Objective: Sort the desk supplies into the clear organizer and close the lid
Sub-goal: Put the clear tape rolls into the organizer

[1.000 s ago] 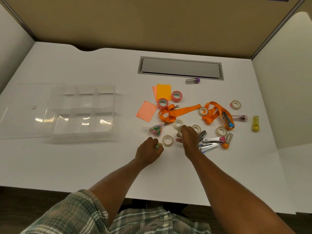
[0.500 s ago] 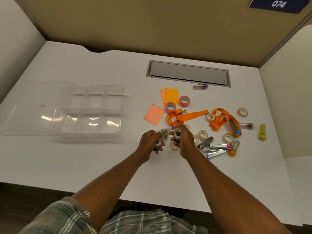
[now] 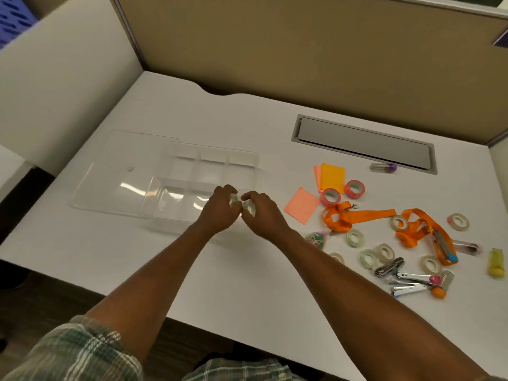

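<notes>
Plaid sleeve (image 3: pixel 68 353) at the bottom left edge, both forearms stretched up the frame, and here's the shift: half a second ago the hands were working over the scattered supplies, now they've swung left and hang at the near right corner of the clear organizer (image 3: pixel 213 153), centre frame. The left hand (image 3: pixel 220 211) has its fingers curled round a small roll (image 3: pixel 234 200) with a flash of green; the right hand (image 3: pixel 265 214) curls round a pale tape roll (image 3: pixel 248 211), the two rolls almost touching. The lid (image 3: pixel 115 174) lies flat, tucked against the organizer's left side. On the white desk (image 3: pixel 192 270), lower right, sit metal staple removers (image 3: pixel 406 285), loose clear tape rolls (image 3: pixel 355 237) and a bag of coloured clips (image 3: pixel 317 239); further up, orange lanyards (image 3: pixel 357 215), a salmon card (image 3: pixel 301 205), two pink tape rolls (image 3: pixel 331 196), orange sticky notes (image 3: pixel 332 178). Beyond them a grey hatch (image 3: pixel 362 144) is set into the desk, a tan partition (image 3: pixel 302 50) behind it. Whether either roll touches the organizer floor, I can't tell; the hands cover that compartment. A yellow item (image 3: pixel 497 264) at the right edge is too blurred to name.
</notes>
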Demonstrator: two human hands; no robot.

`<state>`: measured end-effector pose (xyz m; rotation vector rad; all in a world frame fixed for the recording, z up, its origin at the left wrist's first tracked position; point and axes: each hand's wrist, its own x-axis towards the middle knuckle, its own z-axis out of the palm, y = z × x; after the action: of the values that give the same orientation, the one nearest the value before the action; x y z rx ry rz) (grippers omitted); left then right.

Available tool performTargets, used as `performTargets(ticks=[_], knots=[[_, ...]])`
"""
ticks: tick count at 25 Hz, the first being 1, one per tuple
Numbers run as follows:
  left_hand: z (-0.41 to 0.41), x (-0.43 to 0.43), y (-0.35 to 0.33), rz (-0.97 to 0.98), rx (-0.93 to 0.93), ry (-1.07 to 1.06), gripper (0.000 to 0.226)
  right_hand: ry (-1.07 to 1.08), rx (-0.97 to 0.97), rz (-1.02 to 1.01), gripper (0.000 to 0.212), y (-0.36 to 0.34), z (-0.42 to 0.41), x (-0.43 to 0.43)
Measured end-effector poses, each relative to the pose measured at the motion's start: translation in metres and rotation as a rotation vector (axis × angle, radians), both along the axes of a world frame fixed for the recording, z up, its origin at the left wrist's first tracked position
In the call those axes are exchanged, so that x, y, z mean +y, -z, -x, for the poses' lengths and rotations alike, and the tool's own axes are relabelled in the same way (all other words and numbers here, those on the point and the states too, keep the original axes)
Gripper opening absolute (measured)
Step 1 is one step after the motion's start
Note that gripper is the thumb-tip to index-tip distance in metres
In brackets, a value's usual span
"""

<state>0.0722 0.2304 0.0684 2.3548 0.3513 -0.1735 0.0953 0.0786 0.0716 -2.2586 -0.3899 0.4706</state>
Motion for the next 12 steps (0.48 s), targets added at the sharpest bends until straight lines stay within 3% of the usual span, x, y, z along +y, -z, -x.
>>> performTargets(ticks=[4,8,12], knots=[[0.012,0.023,0.014,-0.202,-0.009,0.204,0.052,-0.195,-0.219,0.162,0.045,0.01,0.004,0.03],[0.02,0.024,0.025,-0.193,-0.087,0.237,0.051,-0.295,-0.321,0.332,0.04,0.02,-0.001,0.034],[0.022,0.023,0.03,-0.222,-0.046,0.267,0.055,-0.337,-0.364,0.487,0.04,0.022,0.001,0.034]])
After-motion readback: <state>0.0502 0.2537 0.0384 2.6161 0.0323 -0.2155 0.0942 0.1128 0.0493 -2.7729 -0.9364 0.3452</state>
